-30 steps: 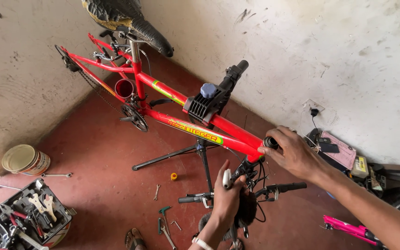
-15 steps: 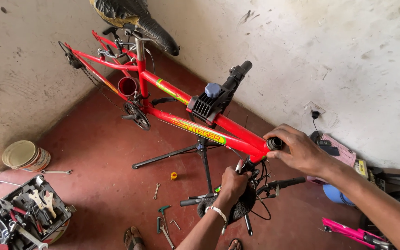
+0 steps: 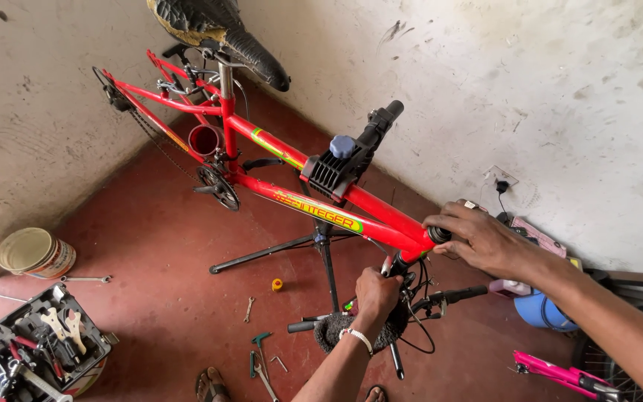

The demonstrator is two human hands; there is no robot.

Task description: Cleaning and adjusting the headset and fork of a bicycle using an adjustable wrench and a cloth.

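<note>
Gripping the lower end of the red bicycle frame [image 3: 381, 216] where the fork stem comes out, the left hand [image 3: 376, 292] is curled shut around the part just above the black handlebar [image 3: 440, 300], which hangs loose below with its cables; a pale bracelet sits on that wrist. The right hand [image 3: 481, 240] is closed over the black head-tube end [image 3: 439, 235] of the same frame, fingers wrapped across its top, though what exactly lies under the palm is probably hidden from this angle. Small spanners [image 3: 262, 365] lie scattered on the red floor [image 3: 158, 246] near the person's sandalled feet, and an open black tool case [image 3: 35, 346] full of wrenches sits at the lower left. Beside it stands a cream paint tin [image 3: 35, 253]. The frame is clamped in the black jaw of a repair stand [image 3: 336, 167], whose legs spread on the floor beneath. Farther off, the frame rises to a worn black saddle [image 3: 217, 30] near the stained white wall [image 3: 522, 89]. A blue tub [image 3: 545, 309] and a pink frame piece [image 3: 560, 372] lie at the right.
</note>
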